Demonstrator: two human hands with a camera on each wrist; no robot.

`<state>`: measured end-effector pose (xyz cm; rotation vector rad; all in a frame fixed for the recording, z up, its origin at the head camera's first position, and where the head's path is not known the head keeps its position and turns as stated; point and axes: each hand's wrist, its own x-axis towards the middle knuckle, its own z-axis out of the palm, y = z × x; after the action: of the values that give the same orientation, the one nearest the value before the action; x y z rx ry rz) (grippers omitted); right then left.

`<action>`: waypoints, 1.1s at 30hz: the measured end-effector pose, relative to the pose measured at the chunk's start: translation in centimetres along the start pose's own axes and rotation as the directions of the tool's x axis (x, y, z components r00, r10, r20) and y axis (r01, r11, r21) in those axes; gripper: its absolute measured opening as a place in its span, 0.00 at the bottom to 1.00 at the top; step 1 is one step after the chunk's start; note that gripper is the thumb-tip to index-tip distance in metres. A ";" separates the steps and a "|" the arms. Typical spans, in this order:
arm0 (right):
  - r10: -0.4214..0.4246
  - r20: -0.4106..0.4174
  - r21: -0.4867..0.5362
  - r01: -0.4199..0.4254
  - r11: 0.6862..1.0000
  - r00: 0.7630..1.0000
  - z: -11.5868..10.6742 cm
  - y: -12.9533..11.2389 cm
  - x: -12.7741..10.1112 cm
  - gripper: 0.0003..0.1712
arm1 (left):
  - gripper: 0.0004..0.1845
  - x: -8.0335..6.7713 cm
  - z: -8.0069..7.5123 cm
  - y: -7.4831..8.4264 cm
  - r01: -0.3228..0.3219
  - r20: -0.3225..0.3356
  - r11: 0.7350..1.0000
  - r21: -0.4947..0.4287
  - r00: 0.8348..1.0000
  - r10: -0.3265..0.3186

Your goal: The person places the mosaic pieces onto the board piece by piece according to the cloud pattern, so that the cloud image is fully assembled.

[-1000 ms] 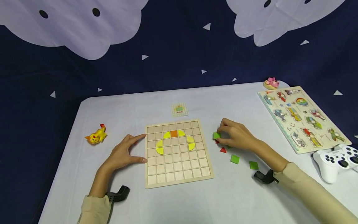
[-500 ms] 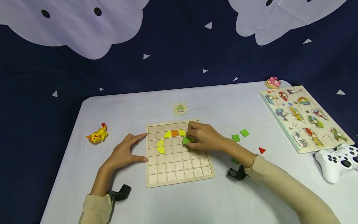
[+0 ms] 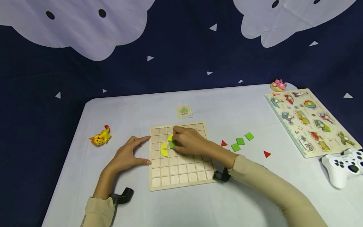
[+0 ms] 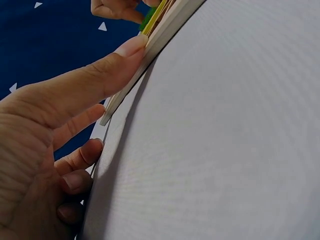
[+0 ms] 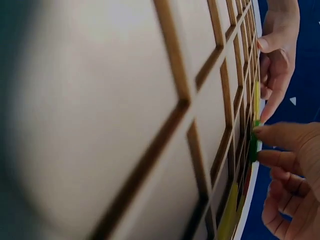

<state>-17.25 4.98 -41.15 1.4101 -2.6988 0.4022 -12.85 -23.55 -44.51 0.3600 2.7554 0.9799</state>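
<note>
A wooden grid board (image 3: 182, 177) lies mid-table. My left hand (image 3: 126, 156) rests at its left edge, the spread thumb and forefinger touching the rim. Over the board's upper part, my right hand (image 3: 189, 141) pinches a green square tile (image 3: 171, 144) between thumb and fingers. In the right wrist view that green tile (image 5: 254, 141) stands on edge or tilted at the grid. Left of it, yellow quarter-round tiles (image 3: 164, 149) sit in the grid; another yellow tile (image 3: 170, 137) shows just above. My right hand hides the cells to its right.
Loose green square tiles (image 3: 235, 147) and red triangle tiles (image 3: 267, 154) lie right of the board. A small pattern card (image 3: 184, 111) is behind it. A yellow cat figure (image 3: 101, 137) stands left; a picture puzzle (image 3: 310, 123), white game controller (image 3: 341, 167) and pink figurine (image 3: 279, 85) are right.
My right hand has carried the green tile from the loose pieces leftward over the board, to a cell beside the yellow tiles. The left hand has stayed at the board's edge.
</note>
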 end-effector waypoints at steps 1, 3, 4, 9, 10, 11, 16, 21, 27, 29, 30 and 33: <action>0.003 -0.005 -0.001 -0.003 1.000 1.000 0.1 -0.1 0.0 0.13 | 0.52 0.0 0.0 0.0 0.001 0.001 1.000 0.000 1.000 -0.001; 0.015 -0.014 0.005 -0.015 1.000 1.000 0.3 -0.2 0.1 0.12 | 0.53 0.0 0.0 0.1 0.005 0.002 1.000 0.003 1.000 -0.005; 0.023 -0.018 0.014 -0.022 1.000 1.000 0.4 -0.3 0.1 0.11 | 0.53 -0.1 0.1 0.1 0.007 0.001 1.000 0.006 1.000 -0.007; 0.095 -0.008 0.067 -0.094 0.993 0.995 0.4 -0.9 0.3 0.09 | 0.53 -0.1 0.1 0.1 0.010 -0.002 1.000 0.006 1.000 -0.010; 0.115 0.002 0.076 -0.114 0.990 0.993 0.4 -1.0 0.3 0.08 | 0.53 0.0 0.1 0.1 0.009 -0.002 1.000 0.005 1.000 -0.009; 0.136 0.013 0.085 -0.136 0.987 0.991 0.4 -1.1 0.4 0.08 | 0.53 0.0 0.1 0.2 0.008 -0.002 1.000 0.004 1.000 -0.008; 0.196 0.055 0.095 -0.201 0.975 0.979 0.3 -1.4 0.5 0.10 | 0.53 -0.1 0.3 0.0 0.013 -0.004 1.000 0.005 1.000 -0.013; 0.215 0.022 0.081 -0.216 0.973 0.976 -0.3 -1.4 -0.4 0.15 | 0.53 -0.1 0.4 -0.2 0.017 -0.004 1.000 0.004 1.000 -0.017; 0.200 -0.043 0.096 -0.195 0.976 0.979 -2.5 -0.2 -4.0 0.12 | 0.53 0.0 0.4 -0.3 0.005 -0.003 1.000 0.006 1.000 -0.005; 0.203 -0.047 0.081 -0.198 0.977 0.978 -3.3 0.6 -5.6 0.11 | 0.53 0.0 0.4 -0.2 0.005 -0.001 1.000 0.008 1.000 -0.005; 0.206 -0.047 0.070 -0.203 0.977 0.977 -3.7 1.1 -6.5 0.11 | 0.53 0.0 0.3 -0.2 0.005 -0.001 1.000 0.009 1.000 -0.005; 0.249 -0.038 0.070 -0.246 0.967 0.968 -4.9 2.5 -9.3 0.12 | 0.54 0.0 0.2 -0.1 0.004 -0.002 1.000 0.012 1.000 -0.004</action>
<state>-14.22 15.00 -38.64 1.0624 -2.8559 0.5359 -12.86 -23.52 -44.76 0.3552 2.7638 0.9632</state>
